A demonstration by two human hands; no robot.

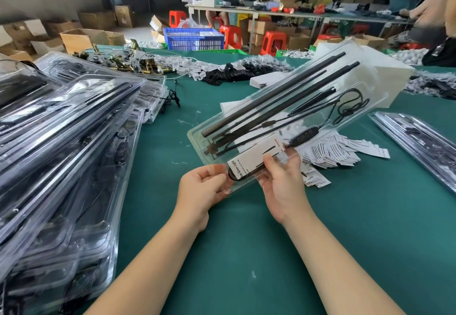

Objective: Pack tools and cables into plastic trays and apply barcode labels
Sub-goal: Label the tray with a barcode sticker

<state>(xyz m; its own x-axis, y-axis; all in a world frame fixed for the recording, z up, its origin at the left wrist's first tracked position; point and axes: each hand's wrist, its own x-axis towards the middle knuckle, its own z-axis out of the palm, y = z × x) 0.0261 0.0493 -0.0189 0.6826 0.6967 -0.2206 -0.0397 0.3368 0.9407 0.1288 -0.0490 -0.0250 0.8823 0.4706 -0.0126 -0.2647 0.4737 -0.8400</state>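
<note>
Above the green desk (222,253), one clear plastic tray (365,97) was held tilted; it contained two long black rods (274,95), one coiled cable (350,107) and one white card (256,156). The left hand (199,191) pinched its near corner, and the right hand (283,189) gripped its near edge. Filled trays (61,154) were piled at left.

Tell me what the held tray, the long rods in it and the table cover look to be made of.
Tray: thin clear plastic, glossy; contents show through and its edges glint.
Rods: matte black, straight and rigid, probably metal or hard plastic; cannot tell which.
Table cover: green, dull, likely felt or cloth.
</note>
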